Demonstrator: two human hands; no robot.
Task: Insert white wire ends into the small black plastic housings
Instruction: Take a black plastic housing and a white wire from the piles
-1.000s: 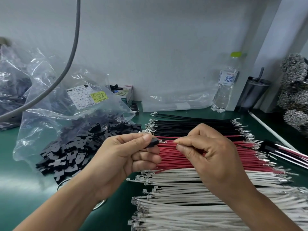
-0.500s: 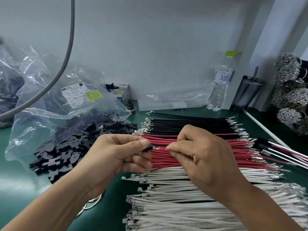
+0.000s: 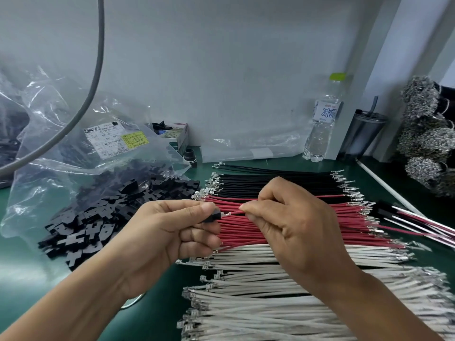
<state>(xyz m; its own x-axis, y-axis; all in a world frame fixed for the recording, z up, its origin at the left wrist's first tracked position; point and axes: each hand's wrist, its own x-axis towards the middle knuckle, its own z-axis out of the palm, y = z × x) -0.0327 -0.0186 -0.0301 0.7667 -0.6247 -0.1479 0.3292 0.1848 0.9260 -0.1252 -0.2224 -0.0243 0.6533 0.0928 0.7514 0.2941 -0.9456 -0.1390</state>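
Left hand (image 3: 160, 232) pinches black housing (image 3: 213, 216). Right hand (image 3: 290, 225) pinches red wire (image 3: 235, 212), metal tip at housing mouth. White wires (image 3: 258, 311) on desk (image 3: 152, 313) below.

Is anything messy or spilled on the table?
Yes. The black housings have spilled out of the open clear bag into a loose heap on the green mat. The wires lie in tidy rows.
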